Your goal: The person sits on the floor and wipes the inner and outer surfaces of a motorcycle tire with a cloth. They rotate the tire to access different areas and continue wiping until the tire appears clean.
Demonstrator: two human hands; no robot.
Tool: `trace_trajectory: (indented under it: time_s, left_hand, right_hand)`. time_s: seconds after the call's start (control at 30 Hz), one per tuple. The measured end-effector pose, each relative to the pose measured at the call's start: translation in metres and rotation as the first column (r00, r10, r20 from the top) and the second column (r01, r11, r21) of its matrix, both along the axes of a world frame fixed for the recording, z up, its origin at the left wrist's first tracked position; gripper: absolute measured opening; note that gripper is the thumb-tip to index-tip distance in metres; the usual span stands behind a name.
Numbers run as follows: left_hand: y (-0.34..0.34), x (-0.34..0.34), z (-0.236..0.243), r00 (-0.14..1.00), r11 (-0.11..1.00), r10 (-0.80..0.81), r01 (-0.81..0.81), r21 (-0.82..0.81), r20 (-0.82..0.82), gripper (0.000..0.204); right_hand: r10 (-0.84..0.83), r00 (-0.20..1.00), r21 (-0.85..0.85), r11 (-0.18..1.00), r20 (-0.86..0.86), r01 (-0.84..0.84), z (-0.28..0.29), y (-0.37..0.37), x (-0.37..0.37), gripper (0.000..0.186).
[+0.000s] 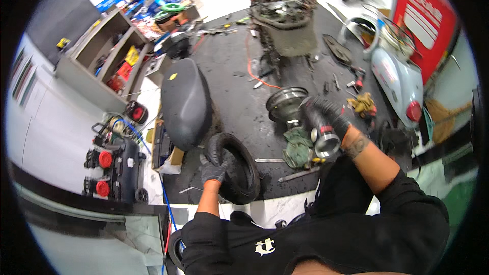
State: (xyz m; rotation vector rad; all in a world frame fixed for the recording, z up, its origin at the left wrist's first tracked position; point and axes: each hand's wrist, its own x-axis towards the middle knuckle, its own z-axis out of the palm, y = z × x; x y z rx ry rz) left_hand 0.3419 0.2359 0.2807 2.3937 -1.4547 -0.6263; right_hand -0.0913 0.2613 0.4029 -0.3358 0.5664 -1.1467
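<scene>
The gloved left hand (213,169) is closed around the rim of a black tyre (235,167) standing near on the dark floor mat (239,102). The gloved right hand (326,117) wraps a round metal can (326,143), just right of a green rag (298,147). Far left, an open wooden shelf (102,58) holds yellow and red packets.

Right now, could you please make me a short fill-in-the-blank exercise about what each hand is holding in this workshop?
1. The left hand grips a black rubber ____.
2. The right hand holds a shiny metal ____.
3. Both hands wear black ____.
4. The bare wheel rim lies on the ____ floor mat.

Missing words: tyre; can; gloves; black
</scene>
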Motion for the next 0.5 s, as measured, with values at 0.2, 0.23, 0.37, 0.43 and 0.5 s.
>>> trace_trajectory:
  time_s: [0.2,0.23,0.37,0.43,0.5]
  left_hand:
    - [-0.029,0.009,-0.013,0.99,0.967,-0.138,0.129,-0.218,-0.026,0.12]
    - [-0.031,0.007,-0.009,0.991,0.964,-0.136,0.132,-0.231,-0.002,0.119]
    - [-0.025,-0.014,0.014,0.989,0.995,-0.104,0.103,0.009,0.106,0.12]
    - [-0.016,-0.021,0.022,0.98,0.979,-0.196,0.197,-0.047,0.028,0.116]
    - [-0.003,-0.031,0.022,0.981,0.983,-0.184,0.184,0.004,0.061,0.115]
  right_hand:
    - [0.195,0.823,-0.03,0.968,-0.533,-0.249,-0.052,0.064,0.075,0.063]
    - [0.113,0.855,-0.054,0.985,-0.506,-0.163,-0.059,0.064,0.083,0.064]
    - [0.027,0.745,-0.01,0.999,-0.667,-0.046,-0.081,0.062,0.093,0.069]
    - [-0.009,0.601,-0.026,0.999,-0.799,-0.02,-0.092,0.06,0.093,0.072]
    - [-0.045,0.54,-0.054,0.999,-0.841,-0.002,-0.102,0.056,0.092,0.075]
